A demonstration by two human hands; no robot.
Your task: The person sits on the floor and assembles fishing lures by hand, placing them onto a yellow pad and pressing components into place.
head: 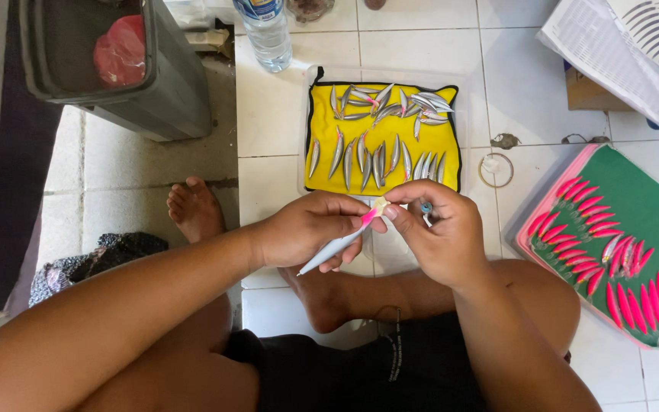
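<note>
We sat cross-legged on the white tiled floor [284, 137], both hands raised over our lap. Our left hand [306, 229] gripped a slim silver lure with a pink tip [337, 246], the fingers curled and pressed together around its upper part while its pointed tail stuck out down and to the left. Our right hand [440, 236] met it at the pink end, thumb and forefinger pinching a small pale scrap [380, 204] right at the lure's tip; a little blue-headed tool [425, 208] sat tucked among the other fingers (how they held it we could not tell).

Just beyond our hands lay a yellow mat with a black edge [322, 164], strewn with many more silver lures [379, 156], some in a rough row, others heaped near its far side. To the right a green board with a pink rim [642, 206] carried rows of pink lures [585, 210]. A clear plastic bottle [266, 34] stood past the mat, and a grey bin [169, 91] stood at the far left. A thin metal ring [495, 170] lay on the tiles between the mat and the board.
</note>
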